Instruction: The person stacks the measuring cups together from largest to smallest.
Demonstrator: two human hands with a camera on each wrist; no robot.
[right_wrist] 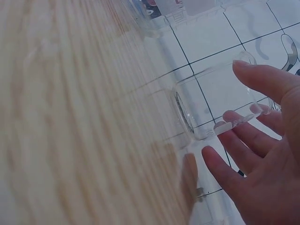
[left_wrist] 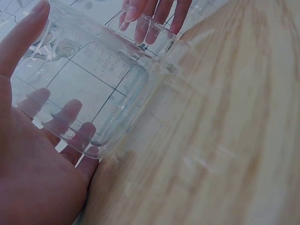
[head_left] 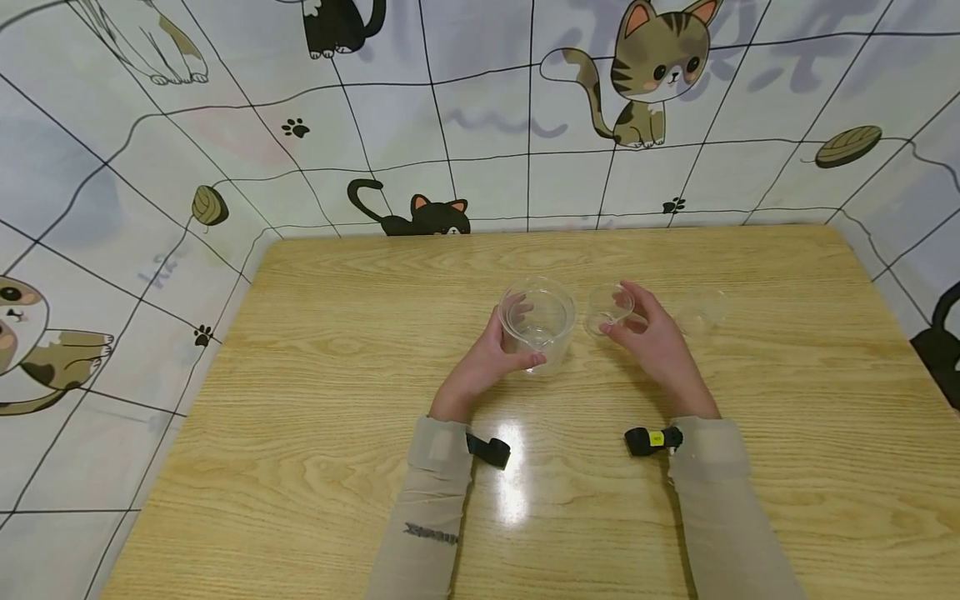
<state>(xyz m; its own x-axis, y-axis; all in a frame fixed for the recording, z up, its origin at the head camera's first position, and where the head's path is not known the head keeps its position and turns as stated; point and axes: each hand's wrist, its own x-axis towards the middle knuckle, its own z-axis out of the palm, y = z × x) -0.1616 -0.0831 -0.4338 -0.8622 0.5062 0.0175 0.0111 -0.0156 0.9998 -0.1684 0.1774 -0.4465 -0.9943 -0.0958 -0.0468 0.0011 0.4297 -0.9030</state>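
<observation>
My left hand (head_left: 491, 360) grips a large clear glass beaker (head_left: 551, 337), thumb on its near side and fingers round the far side. Printed volume marks show on its wall in the left wrist view, where its base (left_wrist: 124, 136) meets the wooden tabletop. To the right, a smaller clear beaker (head_left: 609, 307) stands upright between the thumb and fingers of my right hand (head_left: 660, 337). In the right wrist view the thumb is at the small beaker's (right_wrist: 206, 93) rim, with fingertips along the opposite side. The two beakers stand close side by side.
A faint, clear, round-edged object (head_left: 699, 312) lies just right of my right hand. All of this is on a light wooden table (head_left: 337, 417). White walls (head_left: 480, 125) with cat drawings and black grid lines rise behind the table and on both sides.
</observation>
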